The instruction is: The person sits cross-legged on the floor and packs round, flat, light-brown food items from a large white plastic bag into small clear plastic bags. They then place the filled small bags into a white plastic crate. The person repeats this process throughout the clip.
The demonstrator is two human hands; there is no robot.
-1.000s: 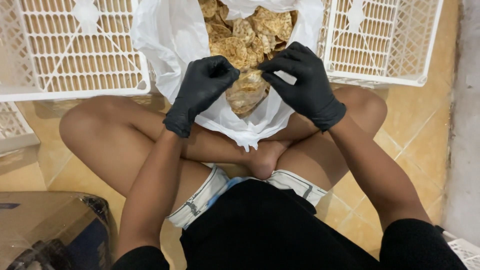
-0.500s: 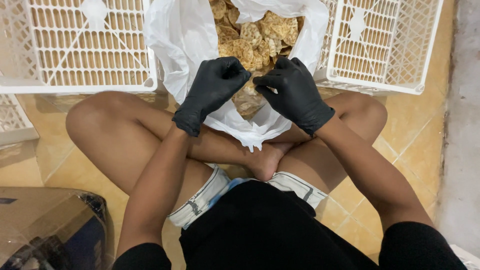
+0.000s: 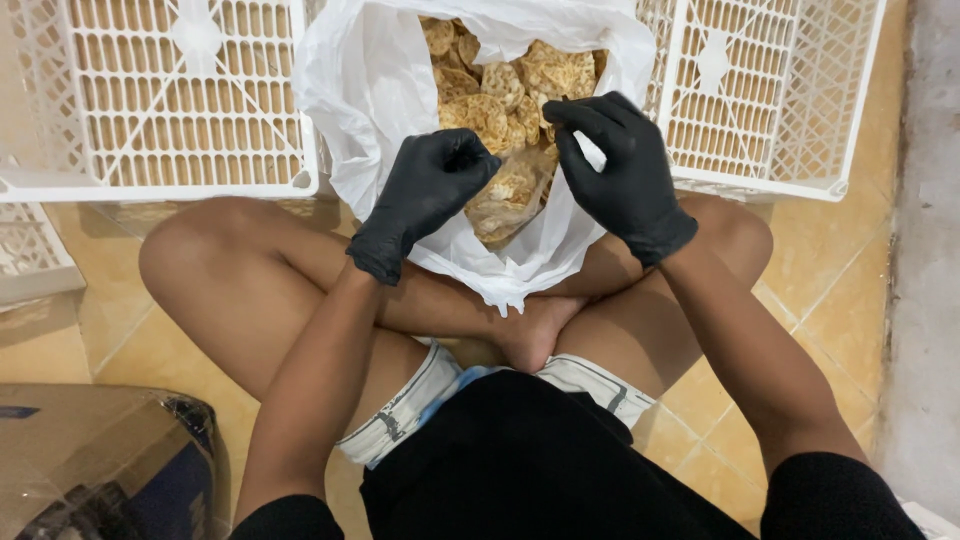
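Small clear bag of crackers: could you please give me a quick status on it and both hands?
Left hand and right hand, black-gloved, pinch the small clear bag of crackers. It hangs over the big white bag of crackers. Nothing blocking.

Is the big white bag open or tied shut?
Open: the white bag's mouth is spread wide, showing golden crackers heaped inside.

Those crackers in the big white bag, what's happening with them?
A person sits cross-legged on a tiled floor, both hands in black gloves. The left hand and right hand hold a small clear bag part-filled with golden crackers, right at the mouth of the large white bag that holds many more. White plastic crates stand on either side.
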